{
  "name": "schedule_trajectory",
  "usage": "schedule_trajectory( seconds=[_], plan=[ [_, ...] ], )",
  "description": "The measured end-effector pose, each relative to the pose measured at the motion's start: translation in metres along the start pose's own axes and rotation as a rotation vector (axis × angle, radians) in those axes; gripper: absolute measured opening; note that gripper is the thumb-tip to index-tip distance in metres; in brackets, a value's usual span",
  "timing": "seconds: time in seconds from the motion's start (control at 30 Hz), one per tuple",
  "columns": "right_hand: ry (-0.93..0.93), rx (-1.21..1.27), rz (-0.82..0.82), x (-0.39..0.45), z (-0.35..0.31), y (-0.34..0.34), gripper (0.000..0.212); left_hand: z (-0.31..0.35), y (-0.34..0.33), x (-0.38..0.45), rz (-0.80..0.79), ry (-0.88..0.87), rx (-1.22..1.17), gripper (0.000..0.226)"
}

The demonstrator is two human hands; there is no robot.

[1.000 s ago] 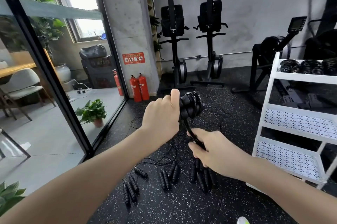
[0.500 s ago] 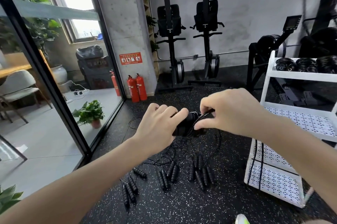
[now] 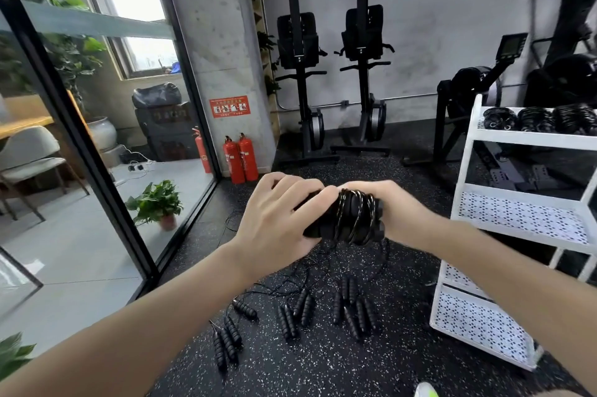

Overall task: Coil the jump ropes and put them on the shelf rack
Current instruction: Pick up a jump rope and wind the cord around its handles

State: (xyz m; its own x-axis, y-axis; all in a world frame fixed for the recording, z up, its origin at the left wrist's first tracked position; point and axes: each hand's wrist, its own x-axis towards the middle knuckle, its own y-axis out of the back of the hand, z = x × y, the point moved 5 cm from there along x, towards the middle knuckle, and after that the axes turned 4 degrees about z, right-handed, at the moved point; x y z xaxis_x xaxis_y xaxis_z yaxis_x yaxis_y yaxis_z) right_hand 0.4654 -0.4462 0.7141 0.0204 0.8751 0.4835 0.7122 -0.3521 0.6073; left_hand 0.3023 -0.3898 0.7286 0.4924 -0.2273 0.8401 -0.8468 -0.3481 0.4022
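I hold a black jump rope (image 3: 350, 218) at chest height, its cord wound in loops around the paired handles. My left hand (image 3: 277, 218) grips the handles' left end. My right hand (image 3: 392, 212) grips the wound bundle from the right, fingers curled over the top. A loose length of cord hangs from the bundle toward the floor. Several more jump ropes (image 3: 307, 312) lie uncoiled on the black rubber floor below my hands. The white shelf rack (image 3: 523, 218) stands at the right, with coiled ropes (image 3: 539, 118) on its top shelf.
A glass wall (image 3: 97, 138) with a black frame runs along the left. Two red fire extinguishers (image 3: 240, 159) stand by the concrete pillar. Upright exercise machines (image 3: 336, 79) line the back wall. A potted plant (image 3: 158, 206) sits behind the glass.
My right hand rose from below the handles to the top and went on wrapping cord; both hands now close around the bundle, which has more loops on it.
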Motion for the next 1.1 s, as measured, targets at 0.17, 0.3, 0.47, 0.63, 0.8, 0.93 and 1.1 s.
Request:
schedule_trajectory(
  seconds=[0.17, 0.3, 0.47, 0.63, 0.8, 0.93, 1.1],
  plan=[
    [-0.161, -0.027, -0.071, -0.020, 0.001, -0.031, 0.032, -0.002, 0.001, 0.005, -0.001, 0.125, 0.039, 0.050],
    [-0.272, -0.036, -0.265, -0.037, -0.010, -0.054, 0.014, -0.014, -0.007, 0.008, -0.150, 0.242, 0.146, 0.052],
    [-0.325, 0.020, -0.242, -0.045, -0.033, -0.059, 0.016, -0.029, -0.023, 0.002, -0.367, 0.396, 0.236, 0.061],
    [-0.245, -0.171, -0.021, -0.036, -0.049, -0.031, 0.029, -0.033, -0.029, -0.003, -0.400, 0.400, 0.297, 0.048],
    [-0.137, -0.522, 0.068, -0.025, -0.058, 0.004, 0.018, -0.026, -0.030, -0.008, -0.449, 0.294, 0.284, 0.053],
    [-0.090, -0.651, 0.097, -0.012, -0.064, 0.031, 0.026, -0.010, -0.028, -0.015, -0.496, 0.163, 0.257, 0.072],
    [-0.166, -0.373, -0.005, 0.004, -0.044, 0.049, 0.019, 0.007, -0.024, -0.017, -0.459, -0.027, 0.203, 0.070]
  ],
)
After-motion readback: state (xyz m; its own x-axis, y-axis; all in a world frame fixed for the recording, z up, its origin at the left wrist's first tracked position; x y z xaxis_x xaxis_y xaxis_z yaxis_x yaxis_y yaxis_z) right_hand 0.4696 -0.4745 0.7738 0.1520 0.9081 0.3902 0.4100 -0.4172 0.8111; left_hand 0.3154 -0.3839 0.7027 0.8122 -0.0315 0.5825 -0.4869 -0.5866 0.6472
